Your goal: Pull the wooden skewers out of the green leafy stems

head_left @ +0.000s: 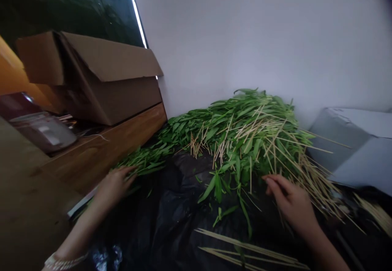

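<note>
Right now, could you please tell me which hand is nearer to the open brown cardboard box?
Left: the left hand is at the slender green leaves, below the cardboard box; the right hand is farther off to the right, beside the pale thin sticks.

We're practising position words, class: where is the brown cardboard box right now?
In the head view, the cardboard box stands at upper left on a wooden surface, right of the container and beyond the left hand.

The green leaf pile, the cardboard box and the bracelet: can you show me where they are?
Green leaf pile [219,118]: head view, on leaves near its middle.
Cardboard box [110,61]: head view, on its long flap.
Bracelet [65,264]: head view, on its pale band.
</note>
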The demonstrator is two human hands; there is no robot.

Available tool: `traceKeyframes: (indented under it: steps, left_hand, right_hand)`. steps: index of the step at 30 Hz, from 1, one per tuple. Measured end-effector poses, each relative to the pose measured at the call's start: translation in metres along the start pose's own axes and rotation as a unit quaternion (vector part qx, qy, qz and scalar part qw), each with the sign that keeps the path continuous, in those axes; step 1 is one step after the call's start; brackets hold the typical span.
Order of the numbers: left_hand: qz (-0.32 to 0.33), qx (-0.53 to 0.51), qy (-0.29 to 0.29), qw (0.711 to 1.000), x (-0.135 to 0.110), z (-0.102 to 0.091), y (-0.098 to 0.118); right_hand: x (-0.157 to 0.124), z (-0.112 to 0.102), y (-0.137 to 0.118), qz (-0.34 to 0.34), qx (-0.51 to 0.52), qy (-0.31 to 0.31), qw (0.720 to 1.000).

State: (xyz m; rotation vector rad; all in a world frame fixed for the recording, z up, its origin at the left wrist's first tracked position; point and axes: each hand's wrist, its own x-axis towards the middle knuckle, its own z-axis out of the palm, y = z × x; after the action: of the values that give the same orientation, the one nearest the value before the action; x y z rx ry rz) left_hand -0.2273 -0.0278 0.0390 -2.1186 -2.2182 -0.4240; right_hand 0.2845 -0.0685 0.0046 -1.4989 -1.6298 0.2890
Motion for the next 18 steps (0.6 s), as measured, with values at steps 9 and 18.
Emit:
traceKeyframes:
  steps: [9, 18]
  left_hand:
    - [0.246, -0.047, -0.089, 0.964, 0.047, 0.095, 0.084]
    - [0.249, -0.034, -0.037, 0.967, 0.046, 0.112, 0.071]
  right_hand:
    - [0.012, -0.067, 0.009, 0.114, 0.218, 0.007, 0.969]
    - [-0.003, -0.123, 0.047, 0.173, 0.263, 0.023, 0.949]
